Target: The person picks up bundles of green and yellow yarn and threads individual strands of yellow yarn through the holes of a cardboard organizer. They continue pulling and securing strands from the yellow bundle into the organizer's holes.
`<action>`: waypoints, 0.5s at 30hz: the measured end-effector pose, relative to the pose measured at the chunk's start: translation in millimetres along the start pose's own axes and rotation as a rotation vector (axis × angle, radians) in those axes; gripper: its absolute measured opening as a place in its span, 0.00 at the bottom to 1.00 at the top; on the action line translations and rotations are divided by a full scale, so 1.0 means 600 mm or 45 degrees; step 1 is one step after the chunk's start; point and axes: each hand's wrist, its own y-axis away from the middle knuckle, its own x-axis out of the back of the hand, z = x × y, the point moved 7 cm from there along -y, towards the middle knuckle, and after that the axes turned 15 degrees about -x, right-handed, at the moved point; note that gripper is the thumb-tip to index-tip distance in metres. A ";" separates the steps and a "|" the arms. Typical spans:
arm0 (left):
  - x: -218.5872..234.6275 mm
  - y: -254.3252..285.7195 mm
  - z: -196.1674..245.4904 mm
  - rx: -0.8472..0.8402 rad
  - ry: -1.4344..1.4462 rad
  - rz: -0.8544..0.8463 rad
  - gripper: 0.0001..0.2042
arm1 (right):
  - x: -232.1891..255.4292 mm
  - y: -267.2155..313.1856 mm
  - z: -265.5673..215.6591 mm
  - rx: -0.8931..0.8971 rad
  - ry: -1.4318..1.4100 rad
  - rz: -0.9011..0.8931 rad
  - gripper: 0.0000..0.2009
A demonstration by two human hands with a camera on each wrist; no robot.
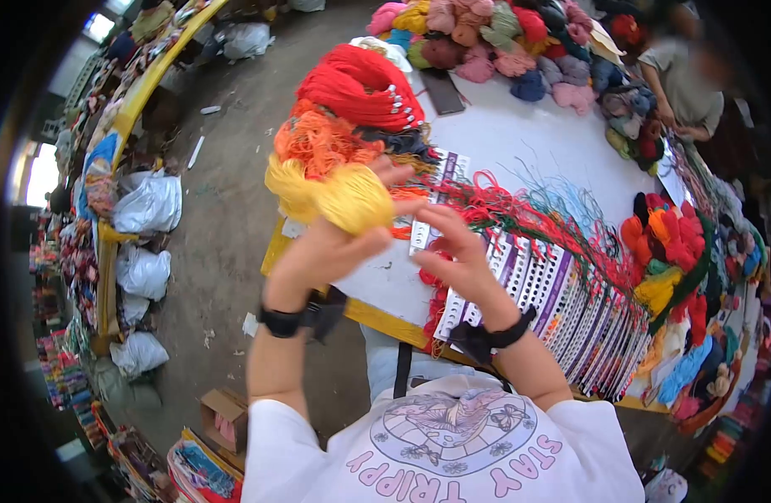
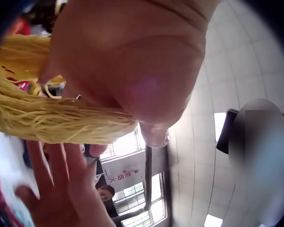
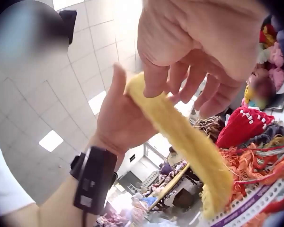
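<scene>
My left hand (image 1: 331, 250) is raised above the table edge and grips a thick yellow yarn skein (image 1: 339, 197). The right hand (image 1: 448, 247) reaches in from the right with fingers spread and straight, its fingertips (image 1: 406, 206) touching the skein's end. In the left wrist view the left hand's palm (image 2: 132, 61) fills the frame over the yellow skein (image 2: 52, 118), and the right hand (image 2: 61, 189) lies below it. The right wrist view shows the right hand (image 3: 194, 52) at the top of the skein (image 3: 184, 137), with the left hand (image 3: 120, 120) behind.
A white table (image 1: 528, 142) holds red skeins (image 1: 360, 84), orange yarn (image 1: 318, 142), loose red threads and rows of white sample cards (image 1: 553, 293). Yarn balls (image 1: 503, 42) are piled at the far side, beside another person (image 1: 683, 75). White bags (image 1: 147, 205) lie on the floor.
</scene>
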 end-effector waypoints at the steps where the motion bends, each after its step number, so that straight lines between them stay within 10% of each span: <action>1: -0.034 -0.003 -0.024 -0.008 0.092 0.090 0.24 | -0.017 -0.011 0.000 -0.037 0.027 0.000 0.16; 5: -0.127 0.010 -0.109 0.378 1.628 0.802 0.24 | -0.009 -0.022 0.069 -0.304 0.040 0.110 0.10; 8: -0.160 0.027 -0.144 0.513 1.658 0.907 0.26 | 0.028 -0.007 0.066 -0.374 0.331 0.250 0.09; 15: -0.192 -0.015 -0.108 0.492 1.319 0.683 0.22 | 0.088 -0.004 0.077 -0.372 -0.305 0.324 0.06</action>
